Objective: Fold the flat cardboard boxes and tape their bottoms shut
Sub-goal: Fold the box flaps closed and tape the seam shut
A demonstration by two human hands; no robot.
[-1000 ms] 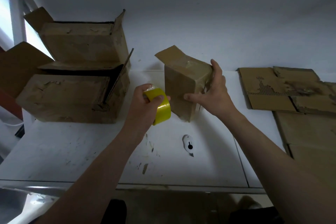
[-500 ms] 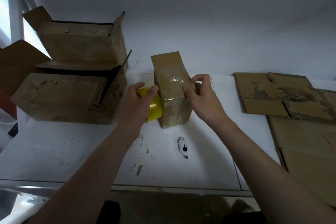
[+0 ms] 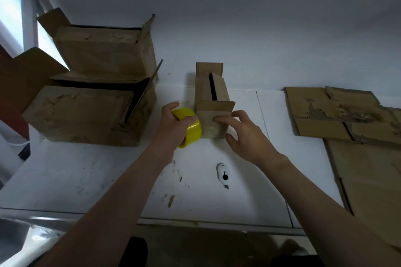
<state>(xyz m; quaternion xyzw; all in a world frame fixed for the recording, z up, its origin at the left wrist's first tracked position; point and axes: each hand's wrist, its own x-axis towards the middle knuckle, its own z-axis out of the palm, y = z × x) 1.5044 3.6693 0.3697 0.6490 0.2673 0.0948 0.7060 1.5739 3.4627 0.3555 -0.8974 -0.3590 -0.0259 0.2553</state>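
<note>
**Small box** (image 3: pixel 211 102): stands mid-table, just ahead of both hands. Its long axis runs away from the person toward the wall. A dark, untaped seam on the top face follows that axis, and a flap stands up at the far end. The near end face shows a glossy patch, probably tape.

**Tape roll** (image 3: pixel 191 131): yellow, touching the box's near-left corner.

**Left hand** (image 3: pixel 173 123): fingers wrapped round the roll.

**Right hand** (image 3: pixel 245 134): fingers extended and pressing flat on the near end face, gripping nothing.

**Relation:** both hands are at the near end, so the seam runs away from them. Taping it would likely mean drawing the roll forward while the right hand braces the box.

**Also on the table** (image 3: pixel 86 175): a white cutter (image 3: pixel 223 175), stacked big boxes (image 3: pixel 91 110) to the left and flat cardboard (image 3: pixel 338 115) to the right.
</note>
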